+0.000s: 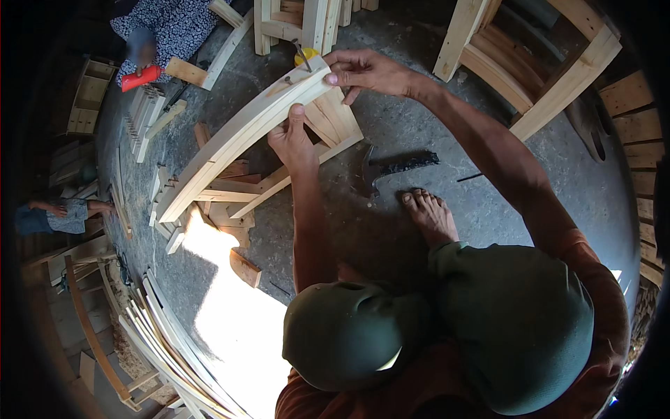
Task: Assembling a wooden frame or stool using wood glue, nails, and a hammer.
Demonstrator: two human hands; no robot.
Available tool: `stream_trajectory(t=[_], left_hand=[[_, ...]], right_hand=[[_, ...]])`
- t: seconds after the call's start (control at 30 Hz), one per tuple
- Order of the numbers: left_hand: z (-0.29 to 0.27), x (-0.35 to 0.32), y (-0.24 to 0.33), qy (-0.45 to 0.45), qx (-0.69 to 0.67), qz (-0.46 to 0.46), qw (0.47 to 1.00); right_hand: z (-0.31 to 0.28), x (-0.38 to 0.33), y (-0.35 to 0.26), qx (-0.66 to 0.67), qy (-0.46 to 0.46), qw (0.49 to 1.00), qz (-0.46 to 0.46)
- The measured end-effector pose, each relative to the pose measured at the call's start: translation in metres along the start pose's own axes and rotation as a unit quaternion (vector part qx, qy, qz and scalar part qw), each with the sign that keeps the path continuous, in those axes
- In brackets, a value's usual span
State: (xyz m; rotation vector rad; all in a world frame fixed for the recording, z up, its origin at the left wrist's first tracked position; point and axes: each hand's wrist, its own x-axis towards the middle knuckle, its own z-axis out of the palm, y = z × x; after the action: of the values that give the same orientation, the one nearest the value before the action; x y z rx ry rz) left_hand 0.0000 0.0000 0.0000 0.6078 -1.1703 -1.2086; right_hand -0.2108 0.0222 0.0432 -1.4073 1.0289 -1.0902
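Note:
A long pale wooden board [244, 126] lies along the top of a wooden frame [234, 190], slanting from near left up to the far middle. My left hand [294, 143] grips its near side edge, thumb on top and fingers partly hidden below. At the board's far end, my right hand [366, 73] pinches the corner, fingertips against the wood. A nail [301, 54] stands up from that end, and a second nail [287, 81] leans out of the board close by. Below my right hand, a wide panel [331, 115] belongs to the frame.
A hammer [403, 164] lies on the floor near my bare foot [431, 215]. Another wooden frame [537, 70] stands far right. A co-worker [171, 31] holds a red object [141, 78] far left; another person [66, 215] is at the left. Curved strips [164, 335] are piled near left.

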Motion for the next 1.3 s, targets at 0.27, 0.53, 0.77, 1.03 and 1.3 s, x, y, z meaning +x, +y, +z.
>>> stream_trajectory(t=[0.27, 0.53, 0.77, 1.03, 1.3], left_hand=[[0.002, -0.006, 0.002, 0.018, 0.005, 0.006, 1.0], [-0.01, -0.003, -0.005, -0.003, -0.006, -0.017, 1.0], [-0.017, -0.005, -0.003, -0.037, 0.049, -0.064, 0.996], [-0.015, -0.004, 0.001, -0.007, 0.071, -0.036, 0.997], [-0.02, -0.007, 0.003, -0.01, 0.122, -0.07, 0.99]], right_hand=[[0.008, 0.0, 0.005, 0.01, 0.013, 0.999, -0.033], [0.017, -0.012, 0.021, 0.074, 0.034, 0.995, -0.06], [0.017, -0.017, 0.03, 0.056, 0.053, 0.995, -0.07], [0.015, -0.013, 0.033, 0.04, 0.052, 0.995, -0.072], [0.017, -0.014, 0.035, 0.037, 0.049, 0.995, -0.081]])
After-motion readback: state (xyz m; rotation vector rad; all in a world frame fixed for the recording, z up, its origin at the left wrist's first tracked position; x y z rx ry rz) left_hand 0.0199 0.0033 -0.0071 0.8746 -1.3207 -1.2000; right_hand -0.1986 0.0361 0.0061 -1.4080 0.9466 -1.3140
